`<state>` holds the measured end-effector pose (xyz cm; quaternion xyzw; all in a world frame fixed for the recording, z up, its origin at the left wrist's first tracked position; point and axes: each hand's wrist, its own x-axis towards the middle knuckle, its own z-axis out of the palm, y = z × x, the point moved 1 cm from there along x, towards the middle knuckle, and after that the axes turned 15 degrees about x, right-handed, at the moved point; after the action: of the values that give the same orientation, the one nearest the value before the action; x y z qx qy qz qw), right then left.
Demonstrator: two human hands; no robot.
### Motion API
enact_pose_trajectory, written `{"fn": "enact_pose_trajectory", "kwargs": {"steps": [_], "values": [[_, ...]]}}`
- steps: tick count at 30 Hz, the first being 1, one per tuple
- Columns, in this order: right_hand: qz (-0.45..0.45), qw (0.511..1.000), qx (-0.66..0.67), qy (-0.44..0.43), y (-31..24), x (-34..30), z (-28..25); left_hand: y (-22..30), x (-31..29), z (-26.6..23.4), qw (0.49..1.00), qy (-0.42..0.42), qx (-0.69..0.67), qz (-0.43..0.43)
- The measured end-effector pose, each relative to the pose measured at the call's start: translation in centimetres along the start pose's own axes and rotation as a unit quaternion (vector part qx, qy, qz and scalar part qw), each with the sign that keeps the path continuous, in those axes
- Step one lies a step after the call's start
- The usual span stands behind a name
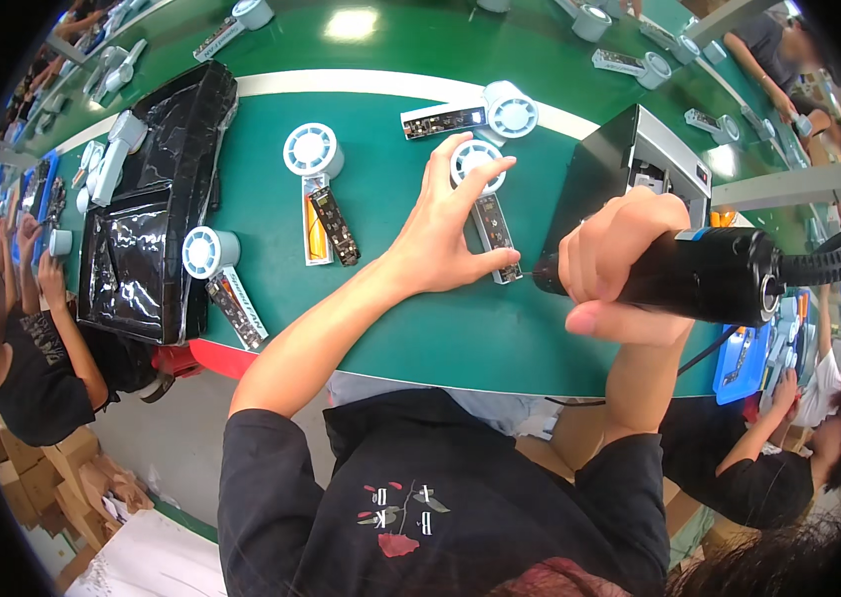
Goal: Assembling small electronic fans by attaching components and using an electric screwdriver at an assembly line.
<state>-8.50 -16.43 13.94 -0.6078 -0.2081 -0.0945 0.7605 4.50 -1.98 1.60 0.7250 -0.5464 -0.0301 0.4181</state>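
My left hand [445,214] spans a pale blue handheld fan [493,227], fingers at its round head and thumb by the lower end of the handle. That handle lies open, with a dark circuit board showing inside. In my right fist [624,254] is a black electric screwdriver [704,271], its cord trailing to the right. The tool's front end is close to the fan's handle; its bit cannot be made out. Just beyond my left hand lies another opened fan [510,111].
Two more opened fans [314,151] [211,254] lie left of my arm. A black plastic-wrapped tray [157,214] bears several fans. A black-and-silver box-shaped machine [599,164] stands beyond my right hand. Blue bins [742,363] sit at right. Co-workers sit on both sides.
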Motion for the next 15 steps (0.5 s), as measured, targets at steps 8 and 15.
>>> {"fn": "enact_pose_trajectory", "kwargs": {"steps": [8, 15], "values": [[-0.013, 0.987, 0.129, -0.095, 1.0, -0.1, -1.3, 0.1, 0.2, -0.1, 1.0, 0.013, 0.016, 0.014], [-0.021, 0.988, 0.12, -0.093, 1.4, 0.0, -1.0, 0.2, 0.1, 0.2, 1.0, 0.014, 0.022, 0.011]]}}
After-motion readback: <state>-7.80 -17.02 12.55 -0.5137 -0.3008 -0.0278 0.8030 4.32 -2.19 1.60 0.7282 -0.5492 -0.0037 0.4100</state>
